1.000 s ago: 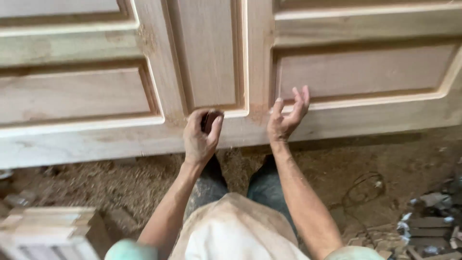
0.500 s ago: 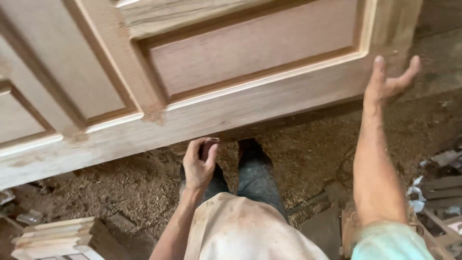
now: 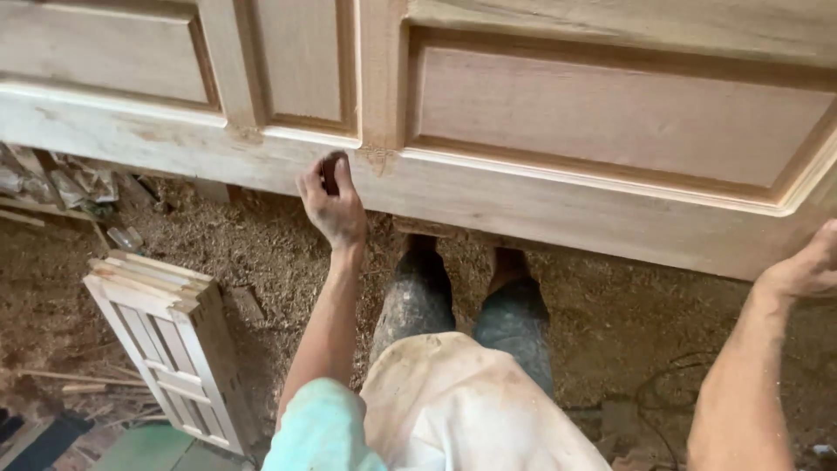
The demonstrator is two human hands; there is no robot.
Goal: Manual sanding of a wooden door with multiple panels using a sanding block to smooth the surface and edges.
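A large unfinished wooden panelled door (image 3: 558,113) lies flat in front of me, filling the top of the view. My left hand (image 3: 330,201) is at its near edge, fingers curled around a small dark object I cannot identify, pressed against the edge rail. My right hand (image 3: 806,266) grips the door's near right corner from below. My legs in dusty jeans stand under the door's edge.
Sawdust (image 3: 261,253) covers the ground. A stack of small white panelled frames (image 3: 170,336) lies at the lower left. Scrap wood and litter (image 3: 61,183) sit at the far left under the door. A dark cable (image 3: 671,384) loops on the ground at lower right.
The view has swung left and the door now looks level. My left hand has risen from below to the door's edge. My right hand has dropped to the door's right corner.
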